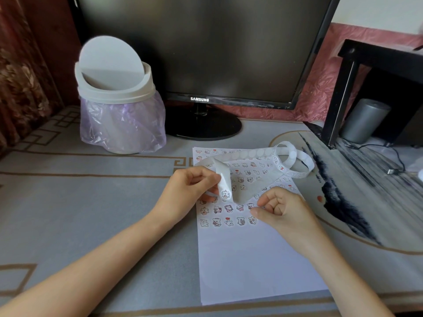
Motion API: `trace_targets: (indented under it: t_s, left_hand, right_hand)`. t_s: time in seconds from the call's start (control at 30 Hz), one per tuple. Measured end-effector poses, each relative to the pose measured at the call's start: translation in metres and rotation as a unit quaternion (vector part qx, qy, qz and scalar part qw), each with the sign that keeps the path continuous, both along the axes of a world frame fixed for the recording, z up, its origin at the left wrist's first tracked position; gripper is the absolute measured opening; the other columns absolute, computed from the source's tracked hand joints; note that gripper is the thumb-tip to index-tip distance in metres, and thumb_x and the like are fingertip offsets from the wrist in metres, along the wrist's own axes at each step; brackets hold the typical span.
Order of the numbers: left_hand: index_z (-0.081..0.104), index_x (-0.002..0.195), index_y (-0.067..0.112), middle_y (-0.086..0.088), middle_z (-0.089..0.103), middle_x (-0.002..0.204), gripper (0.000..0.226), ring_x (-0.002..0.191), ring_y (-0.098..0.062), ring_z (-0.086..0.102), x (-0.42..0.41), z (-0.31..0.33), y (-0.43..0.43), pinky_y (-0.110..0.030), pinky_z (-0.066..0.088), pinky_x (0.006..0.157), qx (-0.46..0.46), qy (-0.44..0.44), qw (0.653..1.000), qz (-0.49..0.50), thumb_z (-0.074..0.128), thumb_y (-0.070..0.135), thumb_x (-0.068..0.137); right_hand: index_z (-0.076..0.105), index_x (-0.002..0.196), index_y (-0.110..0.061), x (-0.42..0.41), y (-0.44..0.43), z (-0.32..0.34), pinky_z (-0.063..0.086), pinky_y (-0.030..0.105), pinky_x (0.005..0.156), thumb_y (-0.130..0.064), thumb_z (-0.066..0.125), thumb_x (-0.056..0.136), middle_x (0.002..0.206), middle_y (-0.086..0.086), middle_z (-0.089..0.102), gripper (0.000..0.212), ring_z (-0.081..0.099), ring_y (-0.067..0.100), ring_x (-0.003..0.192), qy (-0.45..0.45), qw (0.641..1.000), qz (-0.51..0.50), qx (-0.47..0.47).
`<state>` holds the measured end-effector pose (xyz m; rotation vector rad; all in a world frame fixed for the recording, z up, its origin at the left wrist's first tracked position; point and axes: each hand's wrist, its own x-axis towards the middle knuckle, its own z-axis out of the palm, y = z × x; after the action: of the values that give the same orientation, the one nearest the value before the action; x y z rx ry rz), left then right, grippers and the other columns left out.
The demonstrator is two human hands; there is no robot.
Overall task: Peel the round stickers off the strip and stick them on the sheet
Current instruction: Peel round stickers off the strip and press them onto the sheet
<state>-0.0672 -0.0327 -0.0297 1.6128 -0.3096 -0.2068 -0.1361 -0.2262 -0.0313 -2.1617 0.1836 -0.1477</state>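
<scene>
A white sheet (251, 259) lies on the table, its upper half covered with rows of round cartoon stickers. My left hand (190, 193) pinches the folded end of the white sticker strip (223, 179), where one round sticker (225, 194) shows at the tip. The strip runs up and right across the sheet and curls into a loop (295, 161) at the sheet's far right corner. My right hand (279, 207) is curled over the sheet's right side, its thumb and forefinger pressed on the sheet at the right end of a sticker row; what lies under them is hidden.
A small white swing-lid bin (114, 88) with a purple bag stands at the back left. A black monitor (206, 49) stands behind the sheet. At the right are a black shelf (343, 92), a grey cylinder (364, 120) and a cable (393, 165).
</scene>
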Motion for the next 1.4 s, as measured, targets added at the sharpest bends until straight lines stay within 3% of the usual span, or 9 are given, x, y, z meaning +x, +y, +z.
trace_targets:
  t_s: [0.23, 0.4, 0.5, 0.7, 0.87, 1.03, 1.17, 1.23, 1.4]
  left_hand:
    - [0.068, 0.077, 0.006, 0.004, 0.069, 0.064, 0.016, 0.063, -0.007, 0.065, 0.0, 0.0, 0.0, -0.017, 0.054, 0.064, -0.003, 0.003, 1.0, 0.0, 0.059, 0.012, 0.09]
    - [0.068, 0.077, 0.007, 0.003, 0.069, 0.064, 0.016, 0.064, -0.008, 0.065, 0.0, 0.0, 0.0, -0.018, 0.055, 0.064, -0.004, 0.002, 1.0, 0.001, 0.06, 0.012, 0.09]
    - [0.068, 0.077, 0.007, 0.0, 0.069, 0.067, 0.016, 0.065, -0.009, 0.065, 0.0, 0.0, 0.0, -0.019, 0.055, 0.065, -0.005, 0.003, 1.0, 0.002, 0.06, 0.012, 0.09]
    - [0.067, 0.079, 0.003, -0.001, 0.069, 0.067, 0.016, 0.064, -0.009, 0.064, 0.0, -0.001, -0.001, -0.02, 0.055, 0.066, -0.006, -0.005, 1.0, 0.001, 0.059, 0.011, 0.09]
    - [0.068, 0.078, 0.005, -0.001, 0.069, 0.067, 0.016, 0.064, -0.009, 0.064, 0.001, -0.001, -0.001, -0.019, 0.054, 0.065, -0.002, -0.003, 1.0, 0.002, 0.06, 0.013, 0.09]
    - [0.067, 0.081, 0.0, -0.01, 0.069, 0.073, 0.018, 0.067, -0.015, 0.066, 0.001, 0.0, 0.0, -0.021, 0.055, 0.061, -0.024, 0.003, 1.0, 0.002, 0.058, 0.013, 0.09]
    - [0.066, 0.085, -0.005, -0.02, 0.068, 0.079, 0.022, 0.069, -0.018, 0.064, 0.001, 0.001, 0.001, -0.023, 0.055, 0.058, -0.04, 0.003, 0.999, 0.006, 0.058, 0.014, 0.09]
    - [0.065, 0.087, -0.008, -0.024, 0.067, 0.081, 0.023, 0.071, -0.02, 0.064, 0.001, 0.002, 0.001, -0.023, 0.056, 0.059, -0.05, 0.002, 0.999, 0.005, 0.058, 0.014, 0.09]
    - [0.064, 0.084, -0.008, -0.01, 0.064, 0.074, 0.023, 0.072, -0.016, 0.065, 0.0, 0.003, 0.002, -0.027, 0.058, 0.064, -0.072, 0.005, 0.997, 0.003, 0.057, 0.013, 0.091]
  right_hand:
    - [0.062, 0.078, -0.017, -0.002, -0.002, 0.0, 0.034, 0.014, 0.05, -0.02, 0.079, 0.072, 0.058, -0.007, 0.051, 0.018, 0.04, 0.001, 0.046, 0.006, 1.0, 0.01, 0.029]
    - [0.061, 0.077, -0.017, -0.002, -0.002, 0.002, 0.034, 0.011, 0.048, -0.012, 0.075, 0.076, 0.061, -0.006, 0.052, 0.015, 0.04, 0.001, 0.046, 0.014, 0.999, 0.021, 0.03]
    - [0.062, 0.079, -0.019, -0.002, -0.001, 0.003, 0.037, 0.016, 0.054, -0.025, 0.077, 0.074, 0.064, -0.004, 0.057, 0.017, 0.044, 0.002, 0.049, 0.023, 0.999, 0.003, 0.03]
    - [0.051, 0.083, -0.029, -0.007, 0.017, 0.007, 0.037, 0.026, 0.06, -0.052, 0.072, 0.07, 0.064, -0.009, 0.05, 0.034, 0.054, 0.005, 0.066, 0.033, 0.986, -0.027, -0.159]
    - [0.055, 0.078, -0.028, -0.004, 0.01, 0.002, 0.04, 0.028, 0.06, -0.037, 0.073, 0.076, 0.058, -0.014, 0.057, 0.021, 0.049, -0.001, 0.053, 0.018, 0.996, -0.018, -0.087]
    - [0.062, 0.078, -0.026, -0.005, 0.01, 0.014, 0.041, 0.027, 0.061, -0.033, 0.07, 0.079, 0.07, -0.007, 0.063, 0.01, 0.051, 0.006, 0.059, -0.009, 1.0, 0.016, -0.002]
    - [0.064, 0.073, -0.026, -0.003, 0.02, 0.028, 0.038, 0.017, 0.061, -0.028, 0.071, 0.078, 0.073, -0.017, 0.064, 0.009, 0.055, 0.004, 0.068, -0.104, 0.994, 0.036, -0.013]
    - [0.064, 0.077, -0.028, 0.002, 0.028, 0.03, 0.038, 0.018, 0.064, -0.03, 0.072, 0.077, 0.078, -0.017, 0.065, 0.009, 0.057, 0.004, 0.074, -0.126, 0.991, 0.044, -0.031]
    - [0.064, 0.084, -0.029, 0.014, 0.039, 0.023, 0.044, 0.024, 0.07, -0.025, 0.072, 0.08, 0.082, -0.017, 0.064, 0.01, 0.058, 0.003, 0.085, -0.153, 0.983, 0.037, -0.094]
